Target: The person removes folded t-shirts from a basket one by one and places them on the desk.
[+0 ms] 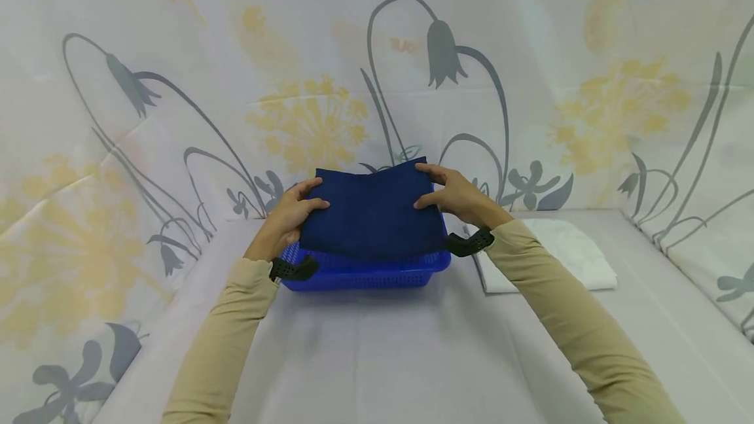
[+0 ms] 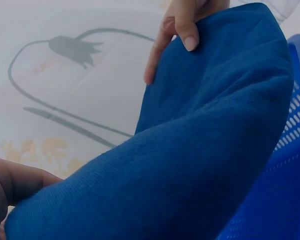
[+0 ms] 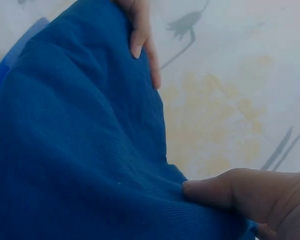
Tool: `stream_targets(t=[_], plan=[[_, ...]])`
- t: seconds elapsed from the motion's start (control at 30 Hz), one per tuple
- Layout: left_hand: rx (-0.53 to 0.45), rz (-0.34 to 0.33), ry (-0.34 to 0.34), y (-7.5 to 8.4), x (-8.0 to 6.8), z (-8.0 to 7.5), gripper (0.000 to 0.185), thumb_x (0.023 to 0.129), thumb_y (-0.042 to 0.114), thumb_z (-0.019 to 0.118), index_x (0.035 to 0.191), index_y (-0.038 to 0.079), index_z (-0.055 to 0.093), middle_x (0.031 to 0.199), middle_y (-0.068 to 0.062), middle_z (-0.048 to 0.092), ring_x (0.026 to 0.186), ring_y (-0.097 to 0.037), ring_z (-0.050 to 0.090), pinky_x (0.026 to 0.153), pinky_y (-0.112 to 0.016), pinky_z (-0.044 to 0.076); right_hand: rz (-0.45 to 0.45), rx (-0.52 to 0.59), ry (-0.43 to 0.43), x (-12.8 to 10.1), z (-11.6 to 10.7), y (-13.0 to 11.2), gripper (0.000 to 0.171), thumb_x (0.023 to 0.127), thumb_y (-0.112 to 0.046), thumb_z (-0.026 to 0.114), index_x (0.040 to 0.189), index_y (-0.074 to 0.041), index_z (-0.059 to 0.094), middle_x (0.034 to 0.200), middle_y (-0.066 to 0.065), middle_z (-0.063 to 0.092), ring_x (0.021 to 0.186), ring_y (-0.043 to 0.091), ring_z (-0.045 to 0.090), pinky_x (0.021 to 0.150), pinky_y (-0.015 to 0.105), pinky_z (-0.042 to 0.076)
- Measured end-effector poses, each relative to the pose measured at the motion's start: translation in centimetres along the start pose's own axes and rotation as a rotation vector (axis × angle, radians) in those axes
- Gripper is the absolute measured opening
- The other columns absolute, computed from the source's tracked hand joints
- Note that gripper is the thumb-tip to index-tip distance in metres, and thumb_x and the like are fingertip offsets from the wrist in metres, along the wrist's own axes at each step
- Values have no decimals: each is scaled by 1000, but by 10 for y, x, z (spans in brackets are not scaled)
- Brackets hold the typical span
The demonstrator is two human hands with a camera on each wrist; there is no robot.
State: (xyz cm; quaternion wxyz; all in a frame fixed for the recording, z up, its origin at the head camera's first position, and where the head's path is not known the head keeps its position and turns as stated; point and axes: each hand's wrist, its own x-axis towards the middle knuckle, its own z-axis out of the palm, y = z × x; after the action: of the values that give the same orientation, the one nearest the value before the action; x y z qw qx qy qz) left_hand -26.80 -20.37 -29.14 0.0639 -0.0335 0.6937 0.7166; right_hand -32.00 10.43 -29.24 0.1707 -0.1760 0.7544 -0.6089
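A folded dark blue cloth (image 1: 371,214) lies across the top of a blue plastic basket (image 1: 365,275) at the far middle of the table. My left hand (image 1: 294,211) pinches its left edge, thumb on top. My right hand (image 1: 453,196) pinches the right edge the same way. In the left wrist view the cloth (image 2: 190,160) fills the frame, with the basket's mesh wall (image 2: 292,145) at the right and the right hand's fingers (image 2: 177,30) at the top. In the right wrist view my thumb (image 3: 230,192) presses on the cloth (image 3: 75,150).
A folded white cloth (image 1: 565,250) lies flat on the table right of the basket. A flower-printed sheet (image 1: 318,116) covers the table and hangs as walls behind and on both sides. Bare tabletop (image 1: 377,358) stretches between the basket and me.
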Motion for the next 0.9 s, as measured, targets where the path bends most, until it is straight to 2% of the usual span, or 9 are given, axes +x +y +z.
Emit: stream_targets(t=[0.33, 0.5, 0.67, 0.9], plan=[[-55, 32, -74, 1, -8, 10, 65, 95, -3, 54, 153, 15, 31, 153, -10, 26, 124, -36, 45, 75, -30, 54, -25, 9, 2, -20, -12, -4, 86, 83, 1, 72, 154, -18, 27, 157, 10, 19, 130, 33, 41, 104, 48, 35], [-55, 37, -114, 1, -13, 16, 65, 96, -4, 52, 153, 14, 29, 150, -16, 29, 108, -28, 57, 74, -29, 54, -35, 20, 6, -30, -17, -6, 87, 83, 5, 70, 155, -16, 25, 157, 12, 18, 128, 35, 43, 98, 45, 43], [-78, 38, -160, 1, -20, 25, 65, 95, -6, 52, 153, 14, 29, 142, -19, 35, 93, -19, 63, 71, -29, 54, -38, 21, 10, -42, -24, -5, 88, 83, 6, 70, 155, -17, 25, 157, 11, 20, 128, 35, 44, 97, 45, 43], [-108, 40, -224, 0, -30, 39, 67, 94, -7, 52, 153, 15, 28, 144, -15, 35, 101, -21, 60, 76, -31, 53, -55, 8, 0, -63, -37, -2, 89, 84, 3, 70, 156, -17, 22, 156, 12, 20, 130, 33, 41, 94, 37, 46]])
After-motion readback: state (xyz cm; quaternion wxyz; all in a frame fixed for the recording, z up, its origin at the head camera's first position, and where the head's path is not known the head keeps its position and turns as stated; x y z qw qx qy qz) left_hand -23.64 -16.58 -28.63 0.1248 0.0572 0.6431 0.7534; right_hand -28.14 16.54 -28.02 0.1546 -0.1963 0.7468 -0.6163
